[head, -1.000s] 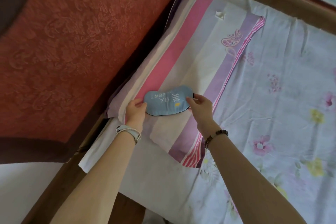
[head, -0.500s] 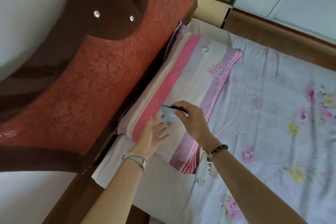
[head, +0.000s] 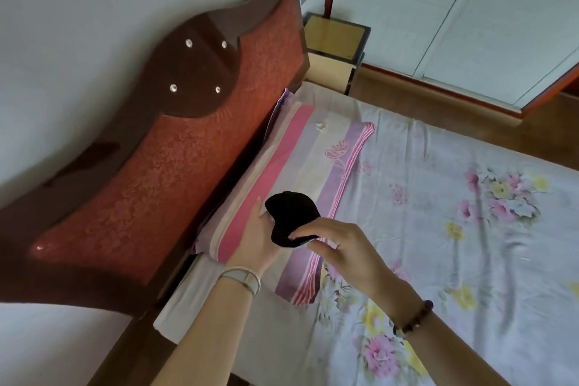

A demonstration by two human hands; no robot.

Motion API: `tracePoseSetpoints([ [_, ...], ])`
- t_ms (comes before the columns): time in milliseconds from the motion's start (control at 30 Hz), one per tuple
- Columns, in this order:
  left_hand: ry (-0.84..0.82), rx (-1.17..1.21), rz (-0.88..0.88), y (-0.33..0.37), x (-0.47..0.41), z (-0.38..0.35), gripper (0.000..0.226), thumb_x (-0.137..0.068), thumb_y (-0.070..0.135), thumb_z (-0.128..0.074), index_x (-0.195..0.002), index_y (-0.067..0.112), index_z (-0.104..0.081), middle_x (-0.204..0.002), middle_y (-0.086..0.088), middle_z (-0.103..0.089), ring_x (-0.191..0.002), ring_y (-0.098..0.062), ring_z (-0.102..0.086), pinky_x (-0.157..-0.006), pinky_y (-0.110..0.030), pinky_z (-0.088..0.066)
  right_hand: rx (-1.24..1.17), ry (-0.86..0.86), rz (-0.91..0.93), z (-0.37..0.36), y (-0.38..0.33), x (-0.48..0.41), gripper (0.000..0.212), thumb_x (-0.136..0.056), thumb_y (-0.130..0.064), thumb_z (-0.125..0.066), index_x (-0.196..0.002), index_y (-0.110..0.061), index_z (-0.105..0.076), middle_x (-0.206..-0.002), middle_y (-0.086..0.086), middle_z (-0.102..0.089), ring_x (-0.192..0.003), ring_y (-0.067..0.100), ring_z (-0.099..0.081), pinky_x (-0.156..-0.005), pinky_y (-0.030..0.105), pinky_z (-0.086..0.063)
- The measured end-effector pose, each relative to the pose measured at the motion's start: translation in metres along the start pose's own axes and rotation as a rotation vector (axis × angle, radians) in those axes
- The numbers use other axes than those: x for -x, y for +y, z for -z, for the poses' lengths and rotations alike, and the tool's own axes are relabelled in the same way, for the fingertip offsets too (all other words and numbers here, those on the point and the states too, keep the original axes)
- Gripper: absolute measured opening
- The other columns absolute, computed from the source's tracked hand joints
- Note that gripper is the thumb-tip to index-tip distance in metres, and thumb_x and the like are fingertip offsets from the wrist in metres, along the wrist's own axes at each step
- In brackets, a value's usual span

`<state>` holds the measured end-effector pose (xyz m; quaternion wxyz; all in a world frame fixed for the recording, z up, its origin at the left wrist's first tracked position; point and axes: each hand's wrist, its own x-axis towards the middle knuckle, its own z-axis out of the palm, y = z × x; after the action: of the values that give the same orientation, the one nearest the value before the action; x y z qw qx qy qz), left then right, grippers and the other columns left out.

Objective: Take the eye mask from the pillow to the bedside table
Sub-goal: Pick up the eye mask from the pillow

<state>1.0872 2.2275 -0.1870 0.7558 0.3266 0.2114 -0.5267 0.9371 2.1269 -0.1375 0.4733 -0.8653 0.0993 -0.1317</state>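
The eye mask (head: 289, 216) is lifted off the striped pillow (head: 308, 166), its black underside facing me and a thin blue edge showing at its lower rim. My right hand (head: 341, 252) pinches its lower end between thumb and fingers. My left hand (head: 257, 236) is spread flat with fingers apart, touching the mask's left edge from beside and below. The bedside table (head: 333, 37), yellow-topped with a dark frame, stands at the far end of the bed beyond the headboard.
The red and brown padded headboard (head: 163, 160) runs along the left. A floral sheet (head: 454, 229) covers the bed to the right. White wardrobe doors (head: 454, 16) and wooden floor (head: 438, 100) lie beyond the bed's far side.
The mask has come off the pillow and turned over, black side up. My left hand let go, then came back against it. My view has lifted, showing the bedside table.
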Motion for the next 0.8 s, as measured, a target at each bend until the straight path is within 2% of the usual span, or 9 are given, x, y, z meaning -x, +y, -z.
tracePoseSetpoints([
  [67,-0.043,-0.063,0.031,0.000,0.007,-0.006,0.056,-0.104,0.047,-0.027,-0.132,0.007,-0.054,-0.131,-0.014,-0.060,-0.106,-0.025,-0.065,-0.085,-0.036,-0.049,0.004,0.001,0.026,0.001,-0.006,0.014,0.022,-0.094,-0.014,-0.060,-0.112,-0.017,-0.073,-0.110,-0.012,-0.073,-0.104,0.004,-0.069,-0.090,0.022,-0.051],
  [133,-0.089,-0.093,0.040,-0.005,0.015,-0.009,0.059,-0.103,0.050,-0.030,-0.135,0.008,-0.055,-0.127,-0.018,-0.066,-0.111,-0.029,-0.067,-0.087,-0.041,-0.049,0.005,0.026,0.037,0.003,-0.012,0.021,0.024,-0.093,-0.012,-0.062,-0.113,-0.021,-0.072,-0.110,-0.019,-0.070,-0.104,0.004,-0.068,-0.090,0.020,-0.050],
  [267,-0.217,-0.177,0.030,-0.014,0.027,-0.007,0.065,-0.098,0.055,-0.037,-0.136,0.007,-0.056,-0.130,-0.021,-0.065,-0.116,-0.034,-0.065,-0.094,-0.045,-0.053,0.104,0.243,0.052,0.012,-0.022,0.010,0.023,-0.089,-0.018,-0.066,-0.109,-0.028,-0.070,-0.106,-0.016,-0.071,-0.100,0.011,-0.065,-0.089,0.023,-0.049],
  [367,-0.278,-0.202,0.049,-0.018,0.036,-0.010,0.066,-0.093,0.056,-0.049,-0.135,0.005,-0.057,-0.128,-0.020,-0.063,-0.119,-0.035,-0.058,-0.105,-0.049,-0.044,0.127,0.318,-0.038,0.021,-0.021,-0.003,0.020,-0.088,-0.026,-0.066,-0.107,-0.028,-0.072,-0.111,-0.013,-0.067,-0.109,0.010,-0.060,-0.095,0.017,-0.042],
  [433,-0.291,-0.246,0.051,-0.020,0.041,-0.011,0.067,-0.094,0.057,-0.048,-0.135,0.005,-0.057,-0.131,-0.021,-0.059,-0.124,-0.037,-0.051,-0.111,-0.052,-0.034,0.141,0.304,-0.125,0.022,-0.016,-0.006,0.019,-0.088,-0.023,-0.068,-0.105,-0.029,-0.073,-0.120,-0.010,-0.063,-0.116,0.009,-0.055,-0.098,0.013,-0.037],
  [500,-0.296,-0.310,0.042,-0.021,0.047,-0.012,0.068,-0.097,0.056,-0.044,-0.140,0.003,-0.052,-0.135,-0.022,-0.056,-0.127,-0.038,-0.049,-0.113,-0.054,-0.032,0.137,0.301,-0.175,0.019,-0.011,-0.005,0.021,-0.088,-0.020,-0.068,-0.105,-0.032,-0.073,-0.128,-0.008,-0.059,-0.122,0.007,-0.052,-0.101,0.013,-0.034],
  [567,-0.315,-0.426,0.011,-0.022,0.054,-0.012,0.060,-0.101,0.047,-0.040,-0.140,0.003,-0.051,-0.135,-0.021,-0.056,-0.126,-0.035,-0.051,-0.113,-0.055,-0.035,0.111,0.292,-0.206,0.014,-0.008,-0.002,0.025,-0.089,-0.019,-0.068,-0.110,-0.033,-0.072,-0.131,-0.007,-0.058,-0.124,0.006,-0.051,-0.103,0.016,-0.037],
  [700,-0.310,-0.635,0.002,-0.020,0.067,-0.012,0.037,-0.095,0.012,-0.060,-0.132,0.009,-0.059,-0.124,-0.020,-0.064,-0.113,-0.032,-0.064,-0.099,-0.049,-0.053,-0.012,0.192,-0.347,0.009,-0.004,0.005,0.045,-0.091,-0.027,-0.068,-0.134,-0.033,-0.056,-0.124,-0.014,-0.060,-0.116,0.006,-0.055,-0.099,0.020,-0.042],
  [800,-0.326,-0.768,-0.001,-0.015,0.072,-0.011,0.048,-0.089,-0.007,-0.062,-0.133,0.011,-0.057,-0.125,-0.022,-0.063,-0.112,-0.033,-0.064,-0.101,-0.054,-0.050,-0.045,0.127,-0.390,0.009,-0.004,0.006,0.048,-0.090,-0.029,-0.068,-0.135,-0.031,-0.054,-0.112,-0.010,-0.069,-0.108,-0.001,-0.060,-0.093,0.010,-0.040],
])
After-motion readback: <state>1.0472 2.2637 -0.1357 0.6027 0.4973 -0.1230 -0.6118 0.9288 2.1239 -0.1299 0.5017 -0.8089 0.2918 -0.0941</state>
